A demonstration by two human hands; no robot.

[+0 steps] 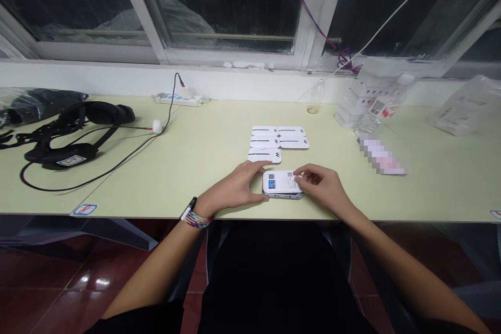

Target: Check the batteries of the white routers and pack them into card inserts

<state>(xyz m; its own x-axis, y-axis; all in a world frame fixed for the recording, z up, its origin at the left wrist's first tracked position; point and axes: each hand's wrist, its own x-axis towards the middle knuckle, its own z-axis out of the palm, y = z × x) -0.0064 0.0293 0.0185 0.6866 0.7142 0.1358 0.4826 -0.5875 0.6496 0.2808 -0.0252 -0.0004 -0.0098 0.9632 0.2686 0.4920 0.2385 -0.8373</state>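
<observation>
"From my station, where is the white case [282, 195]?"

"I see it lying flat near the front edge of the table [219, 167], between the left hand [238, 182] and the right hand [323, 185]. Its lid [281, 182] faces up, and a dark gap shows under it on the near side, toward the right."

"And the grips?"

"My view has the left hand's thumb and fingers spread around the case's left end, the thumb at the near corner; I can't tell whether they squeeze. The right hand's thumb and forefinger are pinching the lid at its right edge."

"What's around them?"

"Just beyond, I count five flat white panels [265, 142], three in the left column, two in the right. Well to the left I have a black headset [64, 154]; to the right, a clear bottle [383, 108] beside stacked boxes [348, 104]."
</observation>
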